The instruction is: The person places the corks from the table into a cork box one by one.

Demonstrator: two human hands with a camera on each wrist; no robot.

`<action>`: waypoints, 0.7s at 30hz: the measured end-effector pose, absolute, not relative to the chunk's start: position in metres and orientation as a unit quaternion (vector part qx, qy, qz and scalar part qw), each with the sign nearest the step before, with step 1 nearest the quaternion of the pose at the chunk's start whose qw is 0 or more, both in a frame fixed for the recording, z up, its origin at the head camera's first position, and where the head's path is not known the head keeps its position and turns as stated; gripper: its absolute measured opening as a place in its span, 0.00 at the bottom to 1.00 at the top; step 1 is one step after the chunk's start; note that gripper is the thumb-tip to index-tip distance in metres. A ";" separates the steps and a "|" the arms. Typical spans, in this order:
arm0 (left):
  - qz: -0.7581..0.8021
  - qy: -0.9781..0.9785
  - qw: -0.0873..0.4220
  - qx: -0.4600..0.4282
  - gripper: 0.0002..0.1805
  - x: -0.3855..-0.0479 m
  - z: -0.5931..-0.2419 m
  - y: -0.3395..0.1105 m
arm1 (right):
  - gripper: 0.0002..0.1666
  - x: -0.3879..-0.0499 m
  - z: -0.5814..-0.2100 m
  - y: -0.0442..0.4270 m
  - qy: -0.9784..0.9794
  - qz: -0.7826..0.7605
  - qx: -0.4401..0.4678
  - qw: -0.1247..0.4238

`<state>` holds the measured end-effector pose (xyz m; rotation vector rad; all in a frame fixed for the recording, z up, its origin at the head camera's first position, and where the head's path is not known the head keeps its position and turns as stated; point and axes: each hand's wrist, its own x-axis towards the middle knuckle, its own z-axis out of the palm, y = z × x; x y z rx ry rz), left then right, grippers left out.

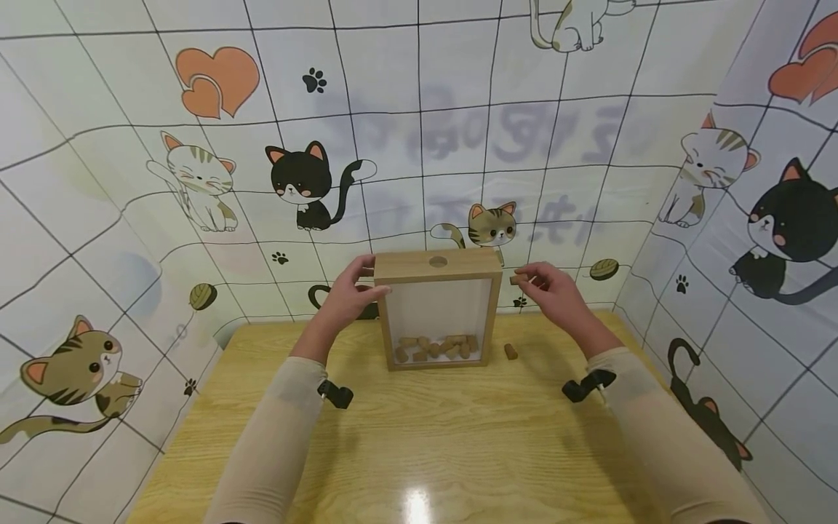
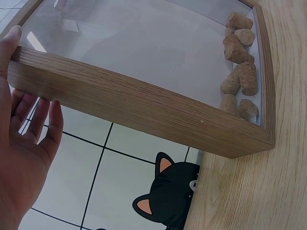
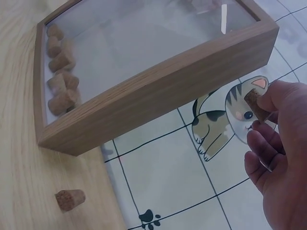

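A wooden frame box [image 1: 382,320] with a clear front stands upright on the table, a round hole [image 1: 438,261] in its top side. Several corks [image 2: 247,79] lie in a heap along its bottom. My left hand [image 1: 353,291] holds the box by its upper left corner, thumb at the front and fingers behind. Just off the box's upper right corner, my right hand [image 1: 548,286] pinches a cork [image 3: 258,105] between thumb and fingers. Another cork [image 1: 511,352] lies on the table to the right of the box.
The wooden table [image 1: 419,429] reaches back to a wall covering [image 1: 393,182] printed with cats and grid lines. Similar printed sheets rise at the left and right sides. A black wrist mount [image 1: 335,394] sits on the left sleeve, and another wrist mount [image 1: 588,386] on the right.
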<state>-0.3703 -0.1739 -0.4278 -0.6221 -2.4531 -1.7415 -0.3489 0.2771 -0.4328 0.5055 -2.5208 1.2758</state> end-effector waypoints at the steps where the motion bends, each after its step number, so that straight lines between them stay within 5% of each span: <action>1: -0.567 -0.798 0.034 -0.203 0.41 -0.370 -0.428 -0.174 | 0.19 -0.349 -0.431 0.276 -0.868 0.443 0.177 0.137; 21: -0.565 -0.801 0.031 -0.195 0.42 -0.370 -0.428 -0.173 | 0.18 -0.344 -0.390 0.267 -0.840 0.463 0.224 0.172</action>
